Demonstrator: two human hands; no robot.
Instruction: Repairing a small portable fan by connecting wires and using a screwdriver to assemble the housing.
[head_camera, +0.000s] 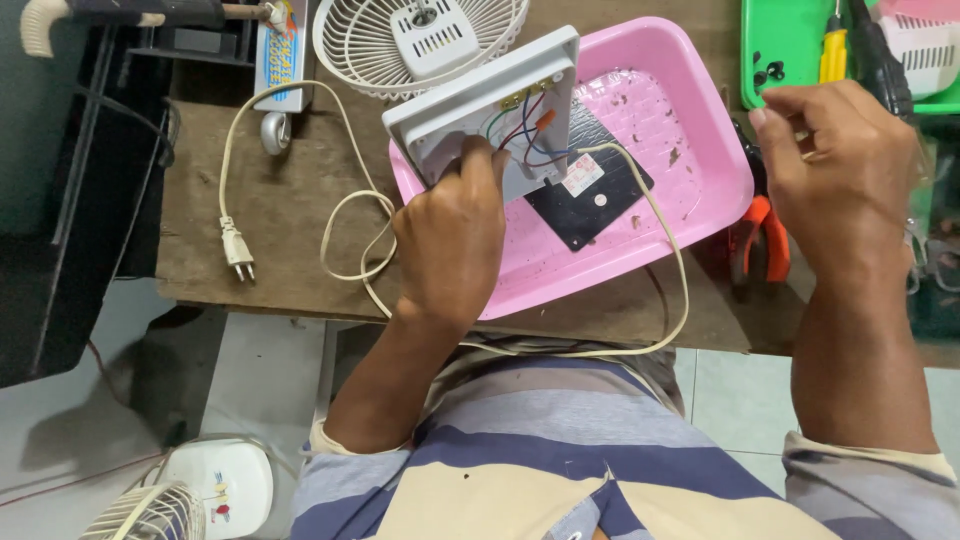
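My left hand (452, 235) grips a white plastic housing (478, 100) tilted over a pink tray (700, 170). Its open back faces me, showing coloured wires (525, 125) inside. A cream power cord (668, 250) runs out of the housing, loops past the tray's near edge and ends in a plug (236, 245) on the wooden table (280, 200). A black rectangular plate (590, 200) lies in the tray under the housing. My right hand (845, 165) hovers at the right above orange-handled pliers (760, 240), fingers curled; whether it pinches something small is unclear.
A white fan grille (360, 45) lies at the back of the table. A green tray (785, 45) at the back right holds a yellow-handled screwdriver (832, 50) and small screws. Another small fan (190, 495) stands on the floor at lower left.
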